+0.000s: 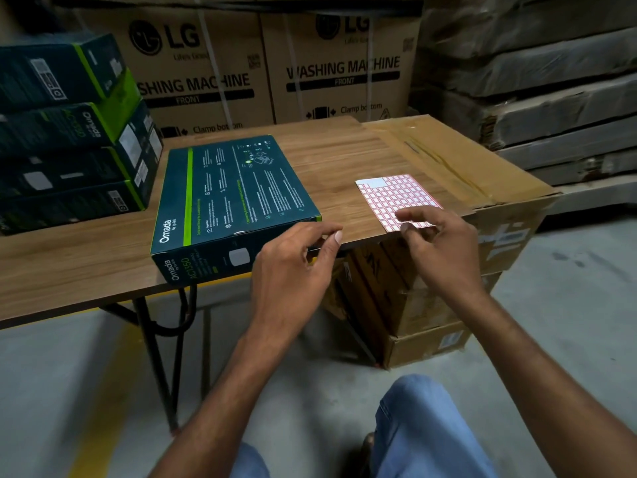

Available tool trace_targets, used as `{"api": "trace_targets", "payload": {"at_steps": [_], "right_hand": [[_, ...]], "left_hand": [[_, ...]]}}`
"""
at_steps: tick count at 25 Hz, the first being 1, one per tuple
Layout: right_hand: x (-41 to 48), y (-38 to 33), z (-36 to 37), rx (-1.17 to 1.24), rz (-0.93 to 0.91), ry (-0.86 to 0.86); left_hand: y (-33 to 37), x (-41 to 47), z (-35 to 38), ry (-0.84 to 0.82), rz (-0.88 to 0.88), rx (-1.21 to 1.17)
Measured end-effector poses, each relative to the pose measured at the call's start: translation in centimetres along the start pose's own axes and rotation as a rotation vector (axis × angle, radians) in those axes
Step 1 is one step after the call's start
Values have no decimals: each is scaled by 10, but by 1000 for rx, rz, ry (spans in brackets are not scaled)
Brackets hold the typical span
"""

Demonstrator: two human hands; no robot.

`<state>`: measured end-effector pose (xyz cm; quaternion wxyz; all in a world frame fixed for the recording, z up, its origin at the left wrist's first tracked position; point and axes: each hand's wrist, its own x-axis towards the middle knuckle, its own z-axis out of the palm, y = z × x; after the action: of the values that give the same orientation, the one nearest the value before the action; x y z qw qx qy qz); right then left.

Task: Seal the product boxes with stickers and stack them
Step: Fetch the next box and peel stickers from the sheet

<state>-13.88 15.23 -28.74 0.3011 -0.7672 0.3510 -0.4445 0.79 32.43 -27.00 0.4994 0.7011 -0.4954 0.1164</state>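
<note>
left hand [296, 267]: back of hand uppermost, bare forearm rising from the lower edge toward 1 o'clock. fingers curled under, thumb laid along them with its tip pointing to 2 o'clock; whether anything is held cannot be told. right hand [444, 250]: bare forearm entering from 4 o'clock and running toward 10 o'clock. fingers curled, forefinger and thumb closed, at 10 o'clock of the palm, on the near edge of the white sheet of red-bordered stickers [393, 198]. the hands lie apart, the right at 3 o'clock of the left.
</note>
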Motion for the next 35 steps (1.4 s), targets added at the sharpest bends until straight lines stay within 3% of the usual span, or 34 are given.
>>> {"api": "trace_targets", "payload": {"at_steps": [5,10,12,14,17,19,21,24,28,32,35], "right_hand": [[-3,-3,-4,-4,-45,-53],[1,-39,19,36,-198,-142],[2,-59,32,69,-237,-226],[9,-80,46,87,-184,-303],[27,-96,66,59,-107,-377],[33,-100,77,3,-114,-438],[32,-97,84,-41,-143,-438],[20,-99,83,-30,-134,-394],[23,-104,79,8,13,-304],[41,-121,89,118,301,-518],[40,-125,96,150,340,-568]], "left_hand": [[2,1,5,21,33,5],[-3,5,-32,259,137,165],[-11,13,-61,352,37,260],[-36,22,-92,413,-239,241],[-74,33,-130,303,-629,-24],[-83,29,-142,192,-742,-163],[-82,22,-144,107,-755,-232],[-87,13,-143,79,-715,-138],[-91,16,-144,88,-726,-86],[-85,31,-147,-39,-824,-284],[-89,28,-147,8,-819,-299]]}}
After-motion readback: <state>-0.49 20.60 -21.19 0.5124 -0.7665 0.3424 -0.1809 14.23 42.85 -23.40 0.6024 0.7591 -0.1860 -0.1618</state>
